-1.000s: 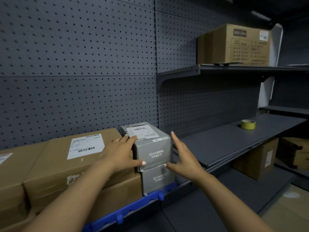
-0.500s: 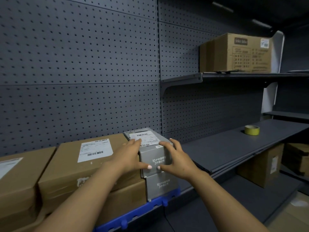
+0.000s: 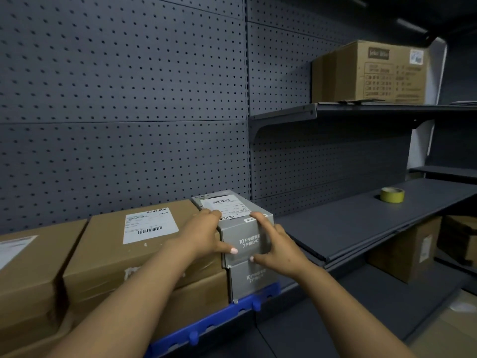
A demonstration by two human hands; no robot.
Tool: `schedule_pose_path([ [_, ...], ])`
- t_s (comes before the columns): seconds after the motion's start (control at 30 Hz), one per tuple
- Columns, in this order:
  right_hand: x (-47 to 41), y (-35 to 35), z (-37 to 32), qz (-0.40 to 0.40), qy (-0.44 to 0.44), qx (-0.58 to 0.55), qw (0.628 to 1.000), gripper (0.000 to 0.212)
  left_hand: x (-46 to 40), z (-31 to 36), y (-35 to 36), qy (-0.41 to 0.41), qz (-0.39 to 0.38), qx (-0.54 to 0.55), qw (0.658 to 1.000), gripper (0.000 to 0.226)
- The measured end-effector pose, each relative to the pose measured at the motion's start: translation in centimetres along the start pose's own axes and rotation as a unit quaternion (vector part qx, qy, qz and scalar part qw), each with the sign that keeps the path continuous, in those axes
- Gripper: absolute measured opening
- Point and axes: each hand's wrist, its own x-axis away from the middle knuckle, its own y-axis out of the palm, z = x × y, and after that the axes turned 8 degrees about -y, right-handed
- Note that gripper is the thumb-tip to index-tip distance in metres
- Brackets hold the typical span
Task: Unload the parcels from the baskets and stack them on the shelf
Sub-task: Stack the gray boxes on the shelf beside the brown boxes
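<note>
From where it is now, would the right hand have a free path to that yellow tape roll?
Probably yes. The right hand grips the upper grey box, and only bare dark shelf lies between it and the tape roll. It would have to let go, and the reach looks long.

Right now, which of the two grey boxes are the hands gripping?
The upper grey box, the one with the white shipping label on top. Left hand and right hand clasp its sides; the lower grey box beneath is untouched.

Top grey box [image 3: 242, 236] sits on another box [image 3: 251, 280], right of cartons [image 3: 144, 254].
</note>
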Motion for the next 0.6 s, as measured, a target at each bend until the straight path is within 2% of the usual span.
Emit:
schedule_pose_path([
  [0.6,0.35,0.24,-0.36,0.019,-0.004,-0.016,1.0,0.098,-0.03,-0.13,0.02,0.027,0.014,-0.002,1.0,0.092],
])
